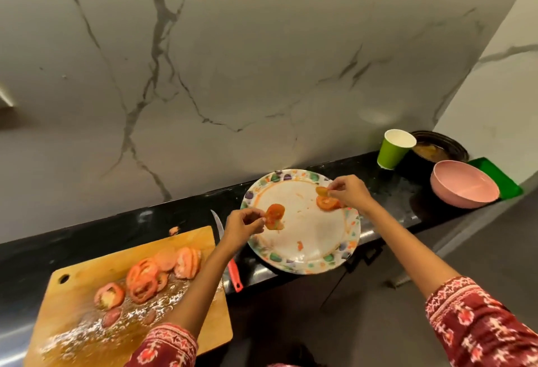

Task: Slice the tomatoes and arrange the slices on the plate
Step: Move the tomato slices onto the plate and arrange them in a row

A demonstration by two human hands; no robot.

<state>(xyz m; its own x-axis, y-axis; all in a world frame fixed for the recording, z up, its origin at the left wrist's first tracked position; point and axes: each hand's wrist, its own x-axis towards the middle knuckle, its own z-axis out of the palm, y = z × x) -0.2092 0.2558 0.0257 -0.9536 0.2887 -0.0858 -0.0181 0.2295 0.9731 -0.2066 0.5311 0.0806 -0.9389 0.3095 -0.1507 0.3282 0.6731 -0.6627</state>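
Observation:
A white plate (305, 250) with a coloured patterned rim sits on the black counter. My left hand (243, 225) pinches a tomato slice (274, 215) over the plate's left side. My right hand (349, 192) pinches a small slice (321, 191) at the plate's far right, just above another slice (327, 203) lying on the plate. Several more tomato slices (145, 278) and an end piece (109, 295) lie on the wet wooden cutting board (87, 331) at the left. A knife with a red handle (235, 275) lies between board and plate, partly hidden by my left arm.
A green paper cup (391, 149), a dark bowl (439, 147) with leftovers, a pink bowl (463, 184) and a green tray (500, 176) stand at the counter's far right. A marble wall rises behind. A tomato scrap (173, 230) lies beyond the board.

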